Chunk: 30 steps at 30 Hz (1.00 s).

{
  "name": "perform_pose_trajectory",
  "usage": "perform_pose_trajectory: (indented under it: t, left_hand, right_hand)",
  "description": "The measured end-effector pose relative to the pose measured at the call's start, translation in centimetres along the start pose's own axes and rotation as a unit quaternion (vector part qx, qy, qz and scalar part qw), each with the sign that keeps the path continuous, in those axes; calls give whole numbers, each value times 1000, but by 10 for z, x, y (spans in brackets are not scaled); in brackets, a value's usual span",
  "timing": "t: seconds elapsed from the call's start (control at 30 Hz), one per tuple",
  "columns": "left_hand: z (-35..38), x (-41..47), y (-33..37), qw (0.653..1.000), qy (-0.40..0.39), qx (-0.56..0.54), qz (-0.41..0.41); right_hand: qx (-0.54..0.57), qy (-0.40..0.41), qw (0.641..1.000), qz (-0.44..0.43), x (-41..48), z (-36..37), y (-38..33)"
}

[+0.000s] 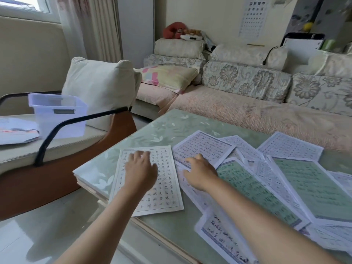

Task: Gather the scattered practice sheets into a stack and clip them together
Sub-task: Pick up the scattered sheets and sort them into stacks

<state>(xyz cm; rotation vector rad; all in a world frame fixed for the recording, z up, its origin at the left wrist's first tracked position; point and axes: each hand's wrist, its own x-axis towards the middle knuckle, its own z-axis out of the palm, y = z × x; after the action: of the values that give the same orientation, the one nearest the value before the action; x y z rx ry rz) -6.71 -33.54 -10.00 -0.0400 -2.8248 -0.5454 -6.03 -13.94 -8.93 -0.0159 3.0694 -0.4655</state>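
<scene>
Two hands are down on the desk. Left hand lies flat, fingers spread, pressing one white sheet near the desk's corner, gripping nothing; likely pinning it as the base of the stack. Right hand rests open on overlapping sheets just beside, fingers at their edge, probably to slide one over. Remaining sheets lie fanned further right. No clip is visible.
</scene>
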Motion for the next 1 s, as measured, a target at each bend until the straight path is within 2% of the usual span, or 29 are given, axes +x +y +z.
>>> perform_pose_trajectory:
  t: [0.1, 0.2, 0.3, 0.37, 0.43, 0.5, 0.57, 0.73, 0.83, 1.0]
  left_hand:
    - [8, 8, 42, 993, -35, -52, 103]
    - [28, 16, 74, 976, -111, -47, 179]
    - [49, 20, 93, 960, -205, -27, 189]
    - [56, 20, 102, 951, -247, -35, 182]
    - [61, 18, 106, 951, -250, -36, 180]
    - [67, 16, 105, 957, -219, -46, 182]
    - [71, 14, 103, 963, -167, -51, 203]
    - [69, 3, 122, 965, -29, -66, 254]
    - [60, -12, 145, 952, -53, -83, 291]
    - [51, -46, 187, 928, -125, -39, 348]
  right_hand:
    - [-53, -23, 998, -17, -3, -15, 40]
    - [-64, -59, 996, -27, -2, -17, 66]
    - [-54, -67, 995, -51, 2, -10, 81]
    - [-91, -32, 991, -94, 5, -6, 85]
    - [-166, 25, 973, -159, 7, -4, 85]
    - [-211, 70, 950, -219, 8, -3, 89]
    - [-170, 122, 946, -248, 4, -4, 97]
    - [36, 205, 964, -164, -20, -27, 141]
    - [128, 182, 973, -63, -39, -38, 172]
    - [220, 62, 972, 59, -74, -59, 205]
